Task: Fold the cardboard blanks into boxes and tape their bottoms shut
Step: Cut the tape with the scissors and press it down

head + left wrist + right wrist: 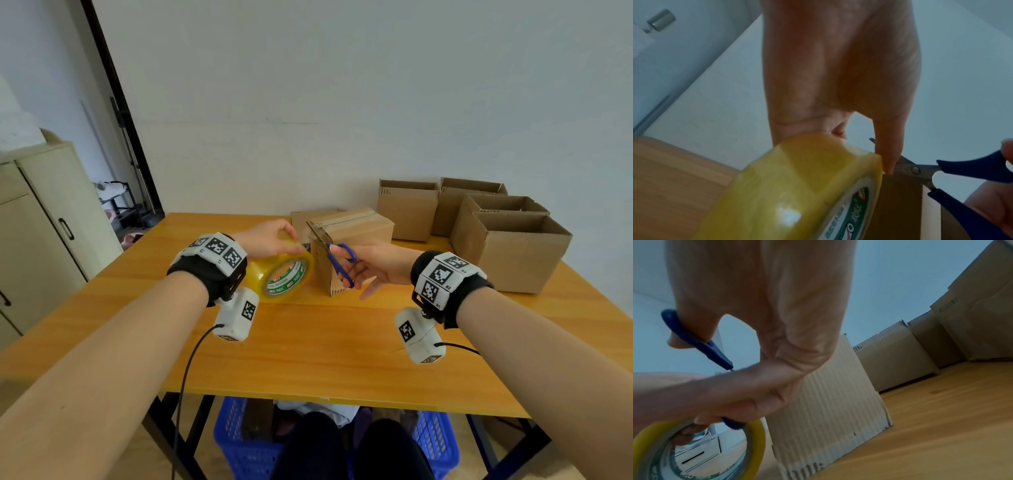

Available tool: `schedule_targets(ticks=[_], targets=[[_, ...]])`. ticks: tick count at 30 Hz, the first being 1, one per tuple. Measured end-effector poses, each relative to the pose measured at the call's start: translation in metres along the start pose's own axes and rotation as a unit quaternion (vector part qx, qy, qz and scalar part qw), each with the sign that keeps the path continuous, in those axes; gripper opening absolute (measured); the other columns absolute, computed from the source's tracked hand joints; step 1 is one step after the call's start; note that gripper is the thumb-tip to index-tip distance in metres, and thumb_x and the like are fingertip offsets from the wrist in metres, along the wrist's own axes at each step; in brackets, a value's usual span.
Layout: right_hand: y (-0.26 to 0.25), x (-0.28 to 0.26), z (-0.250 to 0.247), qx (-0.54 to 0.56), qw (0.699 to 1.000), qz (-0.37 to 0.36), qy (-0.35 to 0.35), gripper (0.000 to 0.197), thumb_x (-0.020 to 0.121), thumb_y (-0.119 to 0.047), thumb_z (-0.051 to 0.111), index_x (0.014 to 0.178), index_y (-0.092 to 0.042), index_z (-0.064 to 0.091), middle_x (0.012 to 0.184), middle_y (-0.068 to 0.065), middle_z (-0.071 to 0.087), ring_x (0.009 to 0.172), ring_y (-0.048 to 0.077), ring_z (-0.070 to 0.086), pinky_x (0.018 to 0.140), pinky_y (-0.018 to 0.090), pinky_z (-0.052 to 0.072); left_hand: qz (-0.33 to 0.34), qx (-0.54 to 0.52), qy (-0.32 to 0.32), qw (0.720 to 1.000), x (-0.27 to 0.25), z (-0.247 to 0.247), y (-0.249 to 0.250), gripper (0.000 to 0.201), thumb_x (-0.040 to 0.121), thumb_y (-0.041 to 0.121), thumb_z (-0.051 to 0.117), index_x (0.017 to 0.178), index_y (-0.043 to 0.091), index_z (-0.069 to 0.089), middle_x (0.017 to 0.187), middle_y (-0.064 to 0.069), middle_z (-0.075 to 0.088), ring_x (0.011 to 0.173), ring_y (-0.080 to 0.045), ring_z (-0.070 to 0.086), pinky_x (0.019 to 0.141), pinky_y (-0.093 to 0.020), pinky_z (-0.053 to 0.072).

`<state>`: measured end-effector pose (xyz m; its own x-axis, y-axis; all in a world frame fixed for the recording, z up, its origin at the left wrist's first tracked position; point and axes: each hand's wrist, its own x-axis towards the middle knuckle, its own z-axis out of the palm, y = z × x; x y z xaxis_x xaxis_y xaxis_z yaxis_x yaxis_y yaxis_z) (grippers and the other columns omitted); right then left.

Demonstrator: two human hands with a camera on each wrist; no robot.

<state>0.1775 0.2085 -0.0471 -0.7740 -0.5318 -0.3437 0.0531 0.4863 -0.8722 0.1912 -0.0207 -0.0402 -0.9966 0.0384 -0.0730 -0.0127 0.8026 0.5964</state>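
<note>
While the left hand point(270, 236) grips the yellow tape roll point(282, 274) on the tabletop point(308, 342), the right hand point(371, 265) holds blue scissors point(337, 262) against the taped box point(349, 246); four open boxes point(513, 246) stand behind.

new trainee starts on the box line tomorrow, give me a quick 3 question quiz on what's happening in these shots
1. Multiple choice: what does the right hand hold? A) blue-handled scissors B) a marker C) a box cutter
2. True or false: the left hand grips the roll of yellow tape beside the box being sealed.
3. Fill the blank: the open-topped boxes stand on the table at the person's far ____ side.

Key
1. A: the scissors are open, blades at the box's taped edge.
2. True.
3. right
</note>
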Motion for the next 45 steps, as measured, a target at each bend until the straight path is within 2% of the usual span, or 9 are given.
schedule_targets(ticks=[4,8,15,20,26,31,35,40,45], targets=[[-0.001,0.000,0.001,-0.007,1.000,-0.008,-0.006,0.056,0.086,-0.054,0.054,0.101,-0.001,0.065,0.084,0.009,0.069,0.061,0.013,0.062,0.055,0.028,0.056,-0.007,-0.007,-0.001,1.000,-0.001,-0.003,-0.004,0.045,0.079,0.040,0.072,0.116,0.021,0.054,0.122,-0.004,0.056,0.111,-0.021,0.054,0.099,-0.040,0.045],[0.000,0.001,0.002,-0.001,1.000,-0.022,-0.002,0.053,0.088,-0.050,0.055,0.104,0.000,0.064,0.087,0.012,0.067,0.062,0.014,0.059,0.052,0.026,0.055,-0.006,-0.007,0.007,1.000,-0.001,-0.004,-0.005,0.041,0.080,0.039,0.071,0.114,0.022,0.054,0.125,-0.002,0.054,0.113,-0.020,0.051,0.096,-0.035,0.044],[0.003,-0.001,0.002,-0.003,0.999,-0.035,0.013,0.044,0.088,-0.045,0.057,0.096,-0.002,0.064,0.075,0.006,0.064,0.059,0.013,0.055,0.049,0.023,0.054,0.000,-0.007,0.009,1.000,-0.001,-0.004,0.000,0.035,0.083,0.029,0.070,0.112,0.016,0.055,0.121,-0.003,0.052,0.108,-0.017,0.048,0.087,-0.028,0.038],[0.004,-0.003,0.002,-0.013,0.999,-0.044,0.020,0.034,0.090,-0.039,0.058,0.089,-0.005,0.065,0.066,0.000,0.063,0.055,0.010,0.054,0.048,0.022,0.053,-0.014,-0.020,-0.002,1.000,0.001,-0.004,0.001,0.032,0.082,0.026,0.071,0.108,0.018,0.055,0.118,-0.003,0.052,0.109,-0.019,0.048,0.092,-0.032,0.040],[0.004,-0.008,-0.001,-0.036,0.997,-0.067,0.016,0.027,0.091,-0.033,0.058,0.084,-0.008,0.065,0.054,-0.007,0.058,0.051,0.007,0.048,0.049,0.020,0.053,-0.017,-0.012,-0.008,1.000,-0.002,-0.008,0.004,0.032,0.082,0.020,0.071,0.108,0.015,0.054,0.112,-0.003,0.052,0.109,-0.022,0.049,0.089,-0.031,0.040],[0.005,-0.012,-0.001,-0.044,0.997,-0.071,-0.002,0.026,0.091,-0.033,0.059,0.085,-0.008,0.065,0.065,-0.001,0.058,0.051,0.007,0.047,0.050,0.022,0.053,-0.013,0.068,-0.027,0.997,-0.004,-0.011,0.004,0.032,0.081,0.017,0.072,0.105,0.019,0.051,0.124,-0.009,0.055,0.117,-0.026,0.050,0.095,-0.040,0.044],[0.004,-0.012,0.002,-0.048,0.996,-0.069,-0.021,0.025,0.092,-0.031,0.059,0.083,-0.008,0.064,0.066,0.001,0.056,0.050,0.007,0.046,0.051,0.022,0.053,-0.003,0.133,-0.017,0.991,-0.004,-0.009,0.006,0.032,0.082,0.016,0.070,0.105,0.021,0.049,0.108,-0.004,0.051,0.097,-0.019,0.050,0.076,-0.032,0.046],[0.004,-0.015,-0.005,-0.043,0.996,-0.072,-0.003,0.025,0.091,-0.032,0.059,0.085,-0.008,0.064,0.066,0.001,0.056,0.049,0.007,0.046,0.051,0.022,0.053,-0.026,0.175,-0.010,0.984,-0.007,-0.009,-0.005,0.031,0.079,0.011,0.070,0.102,0.019,0.050,0.111,-0.004,0.049,0.097,-0.021,0.049,0.069,-0.027,0.040],[0.002,-0.016,-0.008,-0.049,0.996,-0.075,0.005,0.026,0.091,-0.031,0.059,0.086,-0.006,0.065,0.069,0.002,0.058,0.053,0.008,0.046,0.051,0.021,0.053,-0.021,0.090,0.006,0.996,-0.010,-0.011,-0.016,0.028,0.079,0.010,0.070,0.096,0.019,0.050,0.115,-0.007,0.051,0.106,-0.025,0.050,0.081,-0.033,0.042]])
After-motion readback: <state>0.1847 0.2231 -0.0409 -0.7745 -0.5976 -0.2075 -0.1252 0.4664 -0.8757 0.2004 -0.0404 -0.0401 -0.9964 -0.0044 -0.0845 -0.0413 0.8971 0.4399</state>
